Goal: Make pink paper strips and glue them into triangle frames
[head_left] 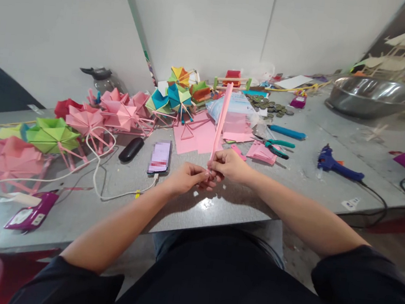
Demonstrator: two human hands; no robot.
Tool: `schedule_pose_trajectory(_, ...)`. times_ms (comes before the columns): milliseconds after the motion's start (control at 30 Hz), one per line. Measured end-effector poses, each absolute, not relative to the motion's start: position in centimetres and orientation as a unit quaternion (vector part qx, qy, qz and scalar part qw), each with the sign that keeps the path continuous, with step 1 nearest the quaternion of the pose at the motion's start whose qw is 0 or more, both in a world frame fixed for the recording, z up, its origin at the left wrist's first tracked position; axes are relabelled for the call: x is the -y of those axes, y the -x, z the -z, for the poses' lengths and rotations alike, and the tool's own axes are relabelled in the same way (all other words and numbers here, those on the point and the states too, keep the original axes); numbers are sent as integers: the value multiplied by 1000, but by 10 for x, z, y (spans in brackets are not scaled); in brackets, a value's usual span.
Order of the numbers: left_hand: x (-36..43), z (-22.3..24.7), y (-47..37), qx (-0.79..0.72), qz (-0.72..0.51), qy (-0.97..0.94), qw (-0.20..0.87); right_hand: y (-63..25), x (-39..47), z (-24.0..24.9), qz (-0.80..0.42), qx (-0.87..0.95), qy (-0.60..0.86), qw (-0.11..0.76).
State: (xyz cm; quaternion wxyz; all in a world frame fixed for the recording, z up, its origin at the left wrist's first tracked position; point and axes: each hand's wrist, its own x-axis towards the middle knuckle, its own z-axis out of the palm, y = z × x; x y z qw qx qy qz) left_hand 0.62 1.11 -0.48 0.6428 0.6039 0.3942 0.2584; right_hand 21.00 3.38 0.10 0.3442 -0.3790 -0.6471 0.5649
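A long narrow strip of folded pink paper (pixel 222 117) stands almost upright above the table's front edge. Its lower end is pinched between the thumb and fingers of my right hand (pixel 228 165). Close against it, my left hand (pixel 190 177) has its thumb and fingers closed at the same lower end of the strip; the exact grip there is partly hidden by the fingers. Behind both hands lie flat sheets of pink paper (pixel 189 138), with small pink pieces (pixel 262 152) to the right.
Folded paper umbrellas (pixel 119 113) crowd the left. A phone (pixel 160 157) on a white cable and a black case (pixel 131 150) lie nearer. Right are pliers (pixel 278 146), a blue glue gun (pixel 340 165) with its cord, and a metal bowl (pixel 372 100). A purple tool (pixel 33 211) lies front left.
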Motion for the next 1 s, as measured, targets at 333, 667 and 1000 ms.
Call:
schedule_pose_trajectory(333,-13,13,-6,-436,-275,-608,604,-208,-38,5,-552,630,410,361)
schedule_pose_trajectory(667,-16,10,-3,-413,-302,-604,611,-208,-37,6,-559,642,390,350)
schedule_pose_trajectory(1000,-15,12,-10,-359,-415,-562,619,-202,-22,3,-601,669,343,270)
